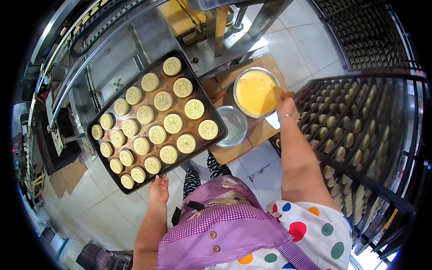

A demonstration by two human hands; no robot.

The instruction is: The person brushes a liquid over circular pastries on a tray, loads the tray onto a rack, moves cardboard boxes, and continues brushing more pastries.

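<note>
A dark baking tray (177, 121) holds rows of round, pale yellow mooncakes (157, 134) with stamped tops. My left hand (159, 189) grips its near edge, with the fingers at the rim. To the right, a metal bowl (237, 104) contains yellow-orange liquid (255, 92) that looks like beaten egg. At the bowl's right rim, my right hand (285, 105) is closed around a brown, wooden-looking handle (288, 95); its working end cannot be made out. Beside the bowl, partly under the tray's right corner, sits another round metal bowl (234, 128).
Both bowls rest on a cardboard-covered surface (229, 155). A black rack (360, 153) packed with trays of mooncakes stands close on my right, with another rack (369, 36) beyond. Metal machinery with a conveyor (90, 22) lies at the far left. White tiles (108, 211) cover the floor.
</note>
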